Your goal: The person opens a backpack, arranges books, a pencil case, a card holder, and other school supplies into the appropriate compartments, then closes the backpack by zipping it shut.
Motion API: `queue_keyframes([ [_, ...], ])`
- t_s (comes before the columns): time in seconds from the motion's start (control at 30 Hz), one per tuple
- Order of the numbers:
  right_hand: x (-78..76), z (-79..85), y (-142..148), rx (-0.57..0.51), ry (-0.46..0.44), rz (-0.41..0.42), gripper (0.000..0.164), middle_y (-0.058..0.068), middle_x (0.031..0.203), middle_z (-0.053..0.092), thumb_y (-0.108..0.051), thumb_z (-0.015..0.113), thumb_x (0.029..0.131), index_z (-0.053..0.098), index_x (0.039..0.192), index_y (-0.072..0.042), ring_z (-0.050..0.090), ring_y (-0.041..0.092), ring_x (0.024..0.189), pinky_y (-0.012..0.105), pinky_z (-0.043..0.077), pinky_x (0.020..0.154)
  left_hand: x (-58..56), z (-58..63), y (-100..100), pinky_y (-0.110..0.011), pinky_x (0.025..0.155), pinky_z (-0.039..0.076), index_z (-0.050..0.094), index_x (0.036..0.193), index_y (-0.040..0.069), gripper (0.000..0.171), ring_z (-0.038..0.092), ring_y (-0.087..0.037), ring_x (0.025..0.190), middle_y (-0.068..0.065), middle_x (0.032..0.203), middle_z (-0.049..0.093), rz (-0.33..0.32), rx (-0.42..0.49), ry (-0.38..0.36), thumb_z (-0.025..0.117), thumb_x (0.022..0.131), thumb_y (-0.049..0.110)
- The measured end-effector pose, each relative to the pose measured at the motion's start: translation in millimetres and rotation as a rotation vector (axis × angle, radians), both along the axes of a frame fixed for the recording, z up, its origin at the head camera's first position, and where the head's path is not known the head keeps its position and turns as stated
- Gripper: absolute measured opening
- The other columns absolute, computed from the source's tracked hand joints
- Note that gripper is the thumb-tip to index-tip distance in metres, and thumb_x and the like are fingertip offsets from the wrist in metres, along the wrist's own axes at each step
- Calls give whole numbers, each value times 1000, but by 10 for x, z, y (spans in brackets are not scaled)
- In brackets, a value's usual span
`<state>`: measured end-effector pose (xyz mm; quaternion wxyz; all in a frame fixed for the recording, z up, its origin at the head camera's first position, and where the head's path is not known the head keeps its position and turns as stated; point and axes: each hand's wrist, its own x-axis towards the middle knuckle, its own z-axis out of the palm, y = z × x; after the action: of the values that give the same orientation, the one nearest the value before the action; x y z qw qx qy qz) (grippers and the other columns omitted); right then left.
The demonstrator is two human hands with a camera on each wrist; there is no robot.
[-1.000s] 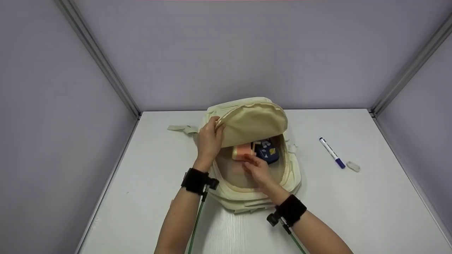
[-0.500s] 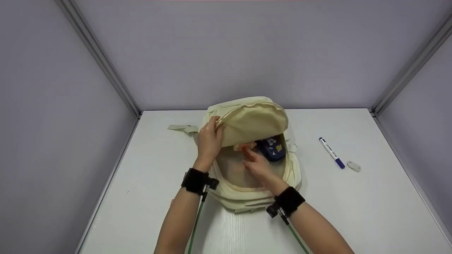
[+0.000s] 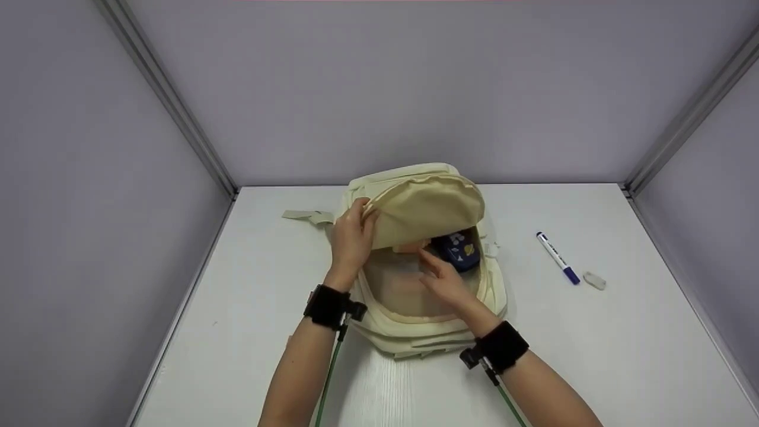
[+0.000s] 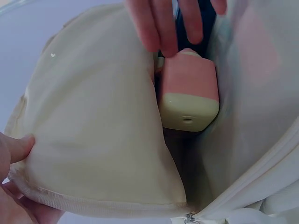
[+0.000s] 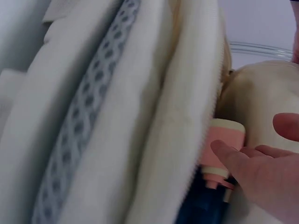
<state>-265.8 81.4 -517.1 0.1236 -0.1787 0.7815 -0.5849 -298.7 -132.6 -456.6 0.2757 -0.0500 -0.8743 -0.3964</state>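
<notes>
A cream backpack (image 3: 409, 329) lies on the white table with its main compartment unzipped. My left hand (image 3: 353, 237) grips the edge of the raised front flap (image 3: 433, 204), thumb on the inside face in the left wrist view. Inside sits a pink and cream block (image 4: 189, 88) with a small hole in its end, which looks like a pencil sharpener. Beside it lies a dark blue case (image 3: 461, 252) with planet prints. My right hand (image 3: 447, 281) is in the opening with fingers extended, close to the block; whether they touch it I cannot tell. The flap partly hides the block.
To the right of the backpack lie a white marker (image 3: 557, 257) with a blue cap and a small pale eraser-like piece (image 3: 594, 280). A strap (image 3: 308, 216) trails out on the left. Grey panels (image 3: 379, 89) enclose the table.
The pink block has moved deeper under the flap and the blue case has shifted slightly right. My right hand then drew back a little to the right. My left hand stays put.
</notes>
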Motion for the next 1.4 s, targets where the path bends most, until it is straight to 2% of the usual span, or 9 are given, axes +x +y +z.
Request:
queue_keyframes([
  [0.27, 74, 375, 224, 84, 389, -55, 37, 22, 138, 51, 1, 56, 98, 55, 134, 5, 50, 35, 125, 48, 45, 96, 27, 9, 4, -41, 65, 52, 64, 111, 6, 21, 67, -23, 76, -11, 92, 71, -6, -24, 8, 68, 94, 19],
  [0.43, -48, 569, 397, 95, 703, -213, 41, 22, 140, 48, 9, 55, 94, 55, 135, 4, 47, 31, 128, 36, 41, 101, 66, -1, 0, -40, 66, 52, 66, 108, 7, 19, 66, -20, 75, -7, 91, 71, -66, -38, 17, 68, 94, 21],
  [0.57, -136, 626, 573, 119, 795, -340, 48, 21, 145, 43, 11, 52, 94, 49, 141, 2, 40, 32, 135, 37, 30, 110, 159, -19, -44, -38, 65, 51, 66, 106, 9, 20, 63, -17, 73, -4, 90, 69, -167, -29, -2, 69, 94, 24],
  [0.7, -165, 582, 731, 139, 686, -380, 43, 21, 144, 45, 1, 48, 100, 46, 143, 2, 40, 32, 135, 44, 30, 110, 281, -66, -103, -34, 67, 52, 65, 108, 11, 22, 64, -14, 80, -3, 96, 68, -281, -6, -76, 69, 94, 27],
  [0.93, -137, 478, 875, 152, 367, -324, 37, 18, 137, 55, -22, 43, 107, 63, 127, 2, 49, 32, 128, 47, 37, 103, 444, -156, -187, -37, 81, 53, 64, 115, 3, 29, 65, -20, 97, -9, 109, 65, -478, 29, -181, 74, 89, 13],
  [1.03, -113, 441, 911, 204, 280, -265, 39, 15, 133, 59, -27, 44, 107, 70, 111, 2, 52, 32, 124, 49, 41, 99, 483, -220, -225, -38, 88, 51, 63, 120, 1, 39, 61, -22, 106, -10, 116, 63, -582, 53, -280, 77, 84, 6],
  [1.13, -82, 374, 933, 271, 224, -184, 36, 18, 132, 59, -26, 50, 104, 71, 107, 3, 55, 36, 122, 51, 43, 97, 532, -288, -261, -40, 94, 47, 62, 127, 5, 53, 57, -23, 113, -8, 127, 59, -681, 42, -414, 83, 80, 18],
  [1.27, -33, 265, 929, 349, 184, -81, 35, 24, 141, 49, -19, 56, 102, 63, 126, 5, 55, 41, 119, 52, 43, 98, 587, -371, -272, -47, 103, 38, 58, 136, 14, 71, 40, -26, 134, -8, 147, 44, -691, -21, -531, 82, 77, 45],
  [1.4, -9, 189, 884, 435, 206, -24, 45, 25, 151, 34, -16, 57, 101, 49, 142, 1, 61, 35, 103, 52, 45, 93, 608, -462, -241, -53, 110, 28, 52, 143, 17, 72, 17, -27, 147, -12, 159, 26, -590, -66, -531, 74, 83, 50],
])
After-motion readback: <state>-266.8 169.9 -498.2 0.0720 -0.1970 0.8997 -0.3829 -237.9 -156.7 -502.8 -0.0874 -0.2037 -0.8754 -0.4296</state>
